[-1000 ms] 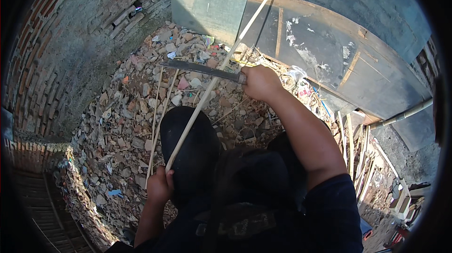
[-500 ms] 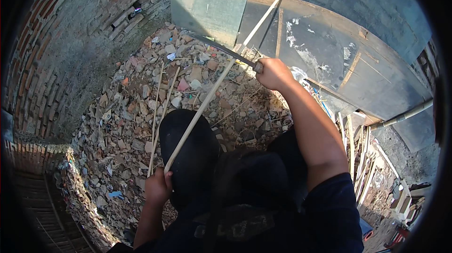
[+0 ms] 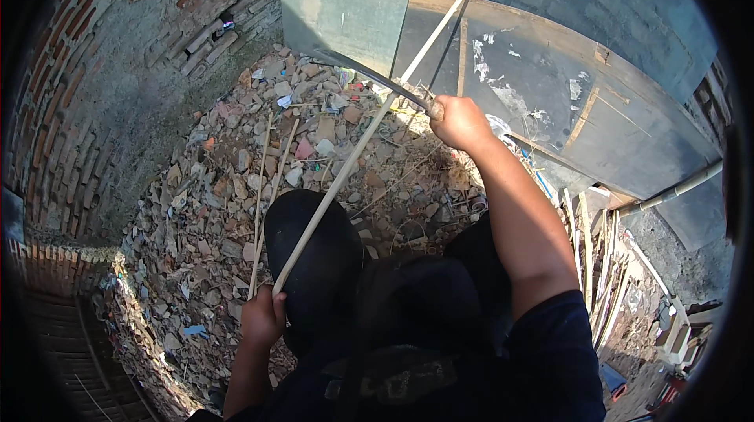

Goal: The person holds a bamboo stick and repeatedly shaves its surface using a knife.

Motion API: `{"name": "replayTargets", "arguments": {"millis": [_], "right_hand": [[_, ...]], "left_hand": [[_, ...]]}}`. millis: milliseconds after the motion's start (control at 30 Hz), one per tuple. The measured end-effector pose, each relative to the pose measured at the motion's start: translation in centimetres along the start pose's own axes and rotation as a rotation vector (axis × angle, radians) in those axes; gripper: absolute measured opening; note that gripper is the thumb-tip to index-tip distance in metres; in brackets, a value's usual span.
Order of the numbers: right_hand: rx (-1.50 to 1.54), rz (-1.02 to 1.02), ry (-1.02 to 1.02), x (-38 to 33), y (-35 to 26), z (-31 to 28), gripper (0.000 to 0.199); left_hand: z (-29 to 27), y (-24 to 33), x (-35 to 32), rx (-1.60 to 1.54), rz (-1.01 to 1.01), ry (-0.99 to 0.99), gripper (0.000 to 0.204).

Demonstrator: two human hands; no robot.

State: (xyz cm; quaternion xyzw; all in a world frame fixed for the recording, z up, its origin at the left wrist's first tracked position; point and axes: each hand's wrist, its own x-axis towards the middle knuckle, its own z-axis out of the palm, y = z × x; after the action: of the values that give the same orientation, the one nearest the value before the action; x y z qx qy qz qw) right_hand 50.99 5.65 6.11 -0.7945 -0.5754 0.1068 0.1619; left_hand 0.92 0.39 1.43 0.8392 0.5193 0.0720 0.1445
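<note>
One knife point(image 3: 375, 77) in the right hand point(image 3: 462, 122) crosses the left hand's point(image 3: 262, 320) stick point(image 3: 353, 158).

Left hand point(image 3: 262, 320): grips 1 pale stick point(image 3: 345, 166) near its lower end
Right hand point(image 3: 462, 123): holds a long dark knife point(image 3: 412, 97) that crosses the stick
Rubble point(image 3: 208, 225): 2 thinner sticks point(image 3: 262, 178) lie on it

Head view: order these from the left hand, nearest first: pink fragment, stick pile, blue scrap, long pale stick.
1. Long pale stick: gripped in the left hand.
2. Blue scrap: to its left.
3. Pink fragment: ahead of it.
4. Stick pile: far right.
</note>
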Motion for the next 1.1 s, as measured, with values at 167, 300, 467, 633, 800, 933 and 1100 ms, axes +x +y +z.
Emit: {"name": "replayTargets", "arguments": {"millis": [167,300,467,633,800,933,1100], "right_hand": [[-0.066,0.083,-0.041,-0.1,0.4,0.6,0.033],[-0.050,-0.104,-0.065,-1.4,-2.7,-0.4,0.032],[-0.118,-0.122,0.013,-0.7,0.4,-0.1,0.033],[-0.192,-0.062,-0.056,-0.5,0.4,0.1,0.032],[-0.093,-0.250,-0.104,-1.6,-2.2,0.6,0.033],[-0.199,-0.323,-0.133,-1.7,-2.4,0.0,0.032],[-0.114,0.046,0.025,-0.4,1.6,-0.2,0.030]], "left_hand": [[-1.7,0.3,-0.2,0.054,-0.007,-0.047,0.023],[-1.0,-0.7,-2.8,-0.042,-0.042,-0.057,0.021],[1.4,-1.7,-5.3,-0.102,-0.003,-0.063,0.022],[1.1,-0.8,-5.2,-0.084,-0.043,-0.082,0.023],[1.2,-1.1,-5.0,-0.091,-0.069,-0.129,0.024],[1.2,-1.6,-5.2,-0.072,-0.089,-0.111,0.023],[1.1,-0.8,-4.7,-0.074,-0.107,-0.104,0.021]]}}
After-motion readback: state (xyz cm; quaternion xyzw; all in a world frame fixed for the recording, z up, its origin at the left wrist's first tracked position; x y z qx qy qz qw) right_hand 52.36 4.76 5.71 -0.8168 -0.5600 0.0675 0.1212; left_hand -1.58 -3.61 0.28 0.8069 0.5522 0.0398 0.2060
